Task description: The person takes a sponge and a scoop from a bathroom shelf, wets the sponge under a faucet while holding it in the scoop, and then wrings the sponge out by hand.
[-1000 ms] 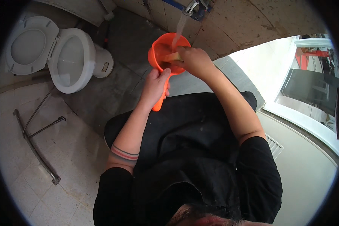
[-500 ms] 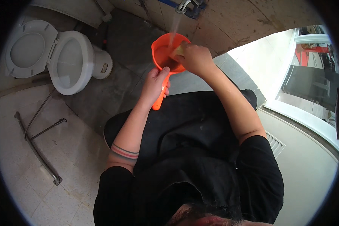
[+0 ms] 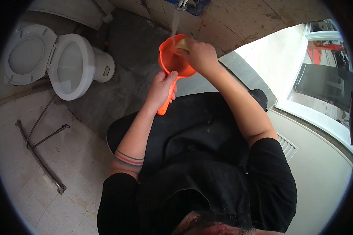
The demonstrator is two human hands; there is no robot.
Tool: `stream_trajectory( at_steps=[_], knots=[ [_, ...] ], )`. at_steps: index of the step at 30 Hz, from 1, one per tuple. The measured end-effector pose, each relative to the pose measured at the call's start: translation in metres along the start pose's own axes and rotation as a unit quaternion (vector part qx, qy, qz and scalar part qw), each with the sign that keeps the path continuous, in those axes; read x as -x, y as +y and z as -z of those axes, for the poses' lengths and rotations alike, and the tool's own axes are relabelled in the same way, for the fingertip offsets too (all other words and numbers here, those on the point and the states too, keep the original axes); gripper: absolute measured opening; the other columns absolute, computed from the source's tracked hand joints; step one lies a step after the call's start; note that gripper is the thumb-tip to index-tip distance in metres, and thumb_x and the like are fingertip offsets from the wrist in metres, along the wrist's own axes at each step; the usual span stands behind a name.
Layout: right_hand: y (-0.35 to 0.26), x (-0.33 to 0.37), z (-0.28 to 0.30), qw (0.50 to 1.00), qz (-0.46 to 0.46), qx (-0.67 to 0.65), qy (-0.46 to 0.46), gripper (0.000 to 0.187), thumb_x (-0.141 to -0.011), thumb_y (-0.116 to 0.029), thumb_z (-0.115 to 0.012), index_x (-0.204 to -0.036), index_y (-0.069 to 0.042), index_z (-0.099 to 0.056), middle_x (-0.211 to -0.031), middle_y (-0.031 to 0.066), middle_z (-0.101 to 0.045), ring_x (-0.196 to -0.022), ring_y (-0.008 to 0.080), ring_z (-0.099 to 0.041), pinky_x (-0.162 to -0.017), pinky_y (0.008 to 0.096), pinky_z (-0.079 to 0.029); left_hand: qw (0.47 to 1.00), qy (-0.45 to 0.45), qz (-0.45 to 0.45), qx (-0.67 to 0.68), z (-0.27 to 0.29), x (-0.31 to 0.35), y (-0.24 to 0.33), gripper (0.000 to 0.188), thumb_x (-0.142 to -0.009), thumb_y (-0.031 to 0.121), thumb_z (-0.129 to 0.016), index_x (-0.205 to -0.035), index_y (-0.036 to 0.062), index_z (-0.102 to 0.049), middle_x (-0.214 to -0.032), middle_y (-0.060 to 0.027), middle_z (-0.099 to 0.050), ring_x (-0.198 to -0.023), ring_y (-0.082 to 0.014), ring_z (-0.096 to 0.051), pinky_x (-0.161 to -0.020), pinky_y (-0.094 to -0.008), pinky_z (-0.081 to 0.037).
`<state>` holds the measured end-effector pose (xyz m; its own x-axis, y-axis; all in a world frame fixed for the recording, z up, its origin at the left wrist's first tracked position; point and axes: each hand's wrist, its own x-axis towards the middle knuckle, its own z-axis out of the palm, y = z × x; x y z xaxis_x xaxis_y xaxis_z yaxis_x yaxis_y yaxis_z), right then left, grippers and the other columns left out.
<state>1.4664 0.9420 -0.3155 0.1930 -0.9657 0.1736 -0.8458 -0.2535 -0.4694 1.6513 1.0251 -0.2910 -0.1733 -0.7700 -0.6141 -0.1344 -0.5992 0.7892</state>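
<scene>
An orange plastic dipper point(image 3: 166, 55) is held by its handle in my left hand point(image 3: 161, 88), fingers wrapped round it and thumb near the rim. My right hand point(image 3: 202, 56) is closed on a yellowish sponge point(image 3: 182, 44) at the dipper's far right inner rim. Water point(image 3: 175, 23) runs from a metal faucet point(image 3: 181, 4) above and falls at the dipper's far edge. The dipper tilts so that its inside faces up toward me; its lower inside looks darker and wet.
A white toilet point(image 3: 71, 66) with its lid raised stands at the left. A metal bar point(image 3: 39, 156) is fixed on the tiled wall at the lower left. At the right are a pale door point(image 3: 313, 152) and a white-framed glass opening point(image 3: 321, 84).
My right hand and the sponge have shifted slightly up and left along the dipper's rim. The view has moved a little; my left hand keeps its hold on the handle.
</scene>
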Motion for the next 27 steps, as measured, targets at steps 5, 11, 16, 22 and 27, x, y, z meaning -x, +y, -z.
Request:
stream_trajectory(
  at_steps=[5, 11, 16, 22, 27],
  knots=[
    [0.008, 0.001, 0.009, 0.999, 0.02, 0.027, -0.006, 0.035, -0.091, -0.038, -0.076, -0.103, -0.007, -0.068, -0.071, 0.0114, -0.074, -0.065, 0.0342, -0.074, -0.06, 0.0442, -0.058, 1.0, 0.011, 0.001, 0.026, 0.008, -0.002, 0.003, 0.038, -0.108, 0.044, -0.061, -0.105, 0.006, -0.059, -0.071, -0.0047, -0.062, -0.049, -0.0124, -0.057, -0.045, -0.0273, -0.046],
    [0.001, 0.005, 0.009, 0.992, 0.027, -0.012, -0.123, 0.039, -0.09, -0.04, -0.076, -0.107, -0.006, -0.069, -0.083, 0.0132, -0.077, -0.078, 0.0353, -0.076, -0.07, 0.0481, -0.059, 1.0, 0.01, 0.009, 0.028, 0.007, -0.003, 0.002, 0.039, -0.108, 0.045, -0.061, -0.105, 0.0057, -0.06, -0.071, -0.0051, -0.062, -0.05, -0.0123, -0.058, -0.045, -0.0278, -0.046],
    [-0.002, 0.003, -0.004, 0.999, 0.045, -0.004, -0.023, 0.037, -0.088, -0.041, -0.078, -0.107, -0.01, -0.07, -0.079, 0.01, -0.076, -0.071, 0.0321, -0.076, -0.069, 0.0466, -0.059, 1.0, -0.01, 0.024, 0.007, 0.004, -0.003, 0.0, 0.038, -0.108, 0.042, -0.059, -0.105, 0.0046, -0.059, -0.072, -0.0061, -0.062, -0.051, -0.0137, -0.059, -0.045, -0.0296, -0.047],
    [0.01, -0.001, -0.003, 0.995, 0.069, 0.073, -0.015, 0.031, -0.088, -0.037, -0.078, -0.105, -0.012, -0.071, -0.078, 0.0094, -0.076, -0.067, 0.0293, -0.075, -0.064, 0.0421, -0.056, 0.999, -0.013, 0.026, 0.032, 0.007, -0.003, -0.001, 0.038, -0.109, 0.042, -0.058, -0.105, 0.0045, -0.059, -0.072, -0.006, -0.062, -0.05, -0.0139, -0.059, -0.045, -0.0294, -0.047],
    [0.006, 0.0, 0.005, 0.989, 0.038, 0.07, -0.122, 0.035, -0.089, -0.039, -0.077, -0.107, -0.011, -0.07, -0.084, 0.0103, -0.077, -0.077, 0.032, -0.076, -0.071, 0.0455, -0.057, 0.998, -0.003, 0.039, 0.054, 0.011, -0.005, 0.001, 0.036, -0.107, 0.043, -0.062, -0.108, 0.0077, -0.06, -0.071, -0.0046, -0.062, -0.05, -0.0131, -0.057, -0.046, -0.0284, -0.046]
  ],
)
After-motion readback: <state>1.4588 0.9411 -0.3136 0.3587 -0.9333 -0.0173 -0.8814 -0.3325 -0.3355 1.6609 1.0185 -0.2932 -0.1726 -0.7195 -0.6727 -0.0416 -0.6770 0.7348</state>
